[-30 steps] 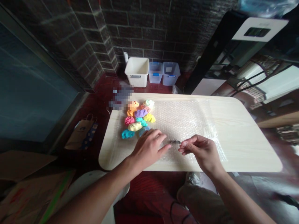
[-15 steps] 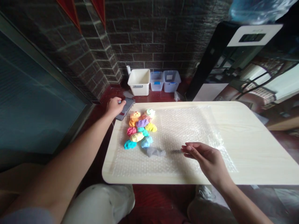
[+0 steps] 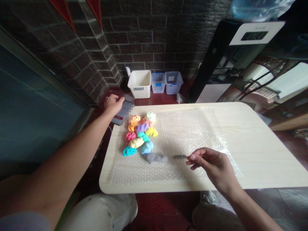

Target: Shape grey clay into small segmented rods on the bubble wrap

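Note:
My right hand [image 3: 207,162] hovers over the bubble wrap [image 3: 185,134]. Thumb and fingers pinch one end of a thin dark ridged piece [image 3: 180,156], like a spring or small brush; its held end is hidden. To its left lies a soft grey lump [image 3: 157,158], apart from it. At the table's far left corner, my left hand [image 3: 113,104] grips the edge of a dark flat phone-like device [image 3: 124,110], thumb over its top; some fingers are hidden. Several crumpled, clay-like colourful lumps lie together, including a yellow one [image 3: 151,132] and a light blue one [image 3: 147,147].
The bubble wrap covers much of the pale wooden table [image 3: 260,154]. Past the far edge, a white bin [image 3: 141,89] and two clear bins, one of them a bluish bin [image 3: 173,85], stand by the brick wall. A water dispenser [image 3: 216,64] is at the back right.
My left hand has moved from beside the lumps to the phone-like device at the far left corner, uncovering the grey lump. My right hand still pinches the ridged piece. The view has shifted slightly.

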### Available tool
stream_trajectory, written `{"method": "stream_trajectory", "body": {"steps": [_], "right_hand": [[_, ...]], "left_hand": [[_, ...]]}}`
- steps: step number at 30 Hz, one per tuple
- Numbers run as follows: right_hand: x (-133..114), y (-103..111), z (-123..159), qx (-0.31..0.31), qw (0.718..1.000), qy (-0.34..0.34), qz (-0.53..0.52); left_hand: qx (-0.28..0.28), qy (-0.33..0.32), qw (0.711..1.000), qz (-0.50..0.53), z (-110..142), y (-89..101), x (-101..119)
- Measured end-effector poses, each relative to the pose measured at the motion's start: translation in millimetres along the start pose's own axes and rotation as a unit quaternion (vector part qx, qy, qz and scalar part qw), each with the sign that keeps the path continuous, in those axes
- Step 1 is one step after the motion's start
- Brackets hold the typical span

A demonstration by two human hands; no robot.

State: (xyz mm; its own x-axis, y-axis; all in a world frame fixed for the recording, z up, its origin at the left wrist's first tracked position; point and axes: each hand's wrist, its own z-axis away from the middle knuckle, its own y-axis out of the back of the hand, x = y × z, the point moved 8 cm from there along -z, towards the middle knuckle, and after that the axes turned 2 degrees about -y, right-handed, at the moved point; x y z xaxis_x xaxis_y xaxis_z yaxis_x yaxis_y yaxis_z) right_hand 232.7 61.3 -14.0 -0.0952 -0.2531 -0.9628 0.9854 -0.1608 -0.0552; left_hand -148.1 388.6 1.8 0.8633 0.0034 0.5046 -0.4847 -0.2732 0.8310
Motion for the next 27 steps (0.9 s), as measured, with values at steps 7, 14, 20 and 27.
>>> {"method": "stream_trajectory", "body": {"steps": [7,14,20,27], "right_hand": [[1,17,-9,0.024,0.994,0.018,-0.106],[1,45,-20,0.08,0.983,0.047,-0.156],[7,52,-15,0.065,0.982,0.037,-0.176],[7,66,1,0.081,0.981,0.049,-0.169]], "left_hand": [[0.054,-0.192,0.959,0.203,123,70.8,97],[-0.197,-0.351,0.903,0.15,281,-0.3,208],[-0.268,-0.378,0.885,0.043,313,-48.7,221],[-0.268,-0.38,0.884,0.045,318,-52.8,216]]}}
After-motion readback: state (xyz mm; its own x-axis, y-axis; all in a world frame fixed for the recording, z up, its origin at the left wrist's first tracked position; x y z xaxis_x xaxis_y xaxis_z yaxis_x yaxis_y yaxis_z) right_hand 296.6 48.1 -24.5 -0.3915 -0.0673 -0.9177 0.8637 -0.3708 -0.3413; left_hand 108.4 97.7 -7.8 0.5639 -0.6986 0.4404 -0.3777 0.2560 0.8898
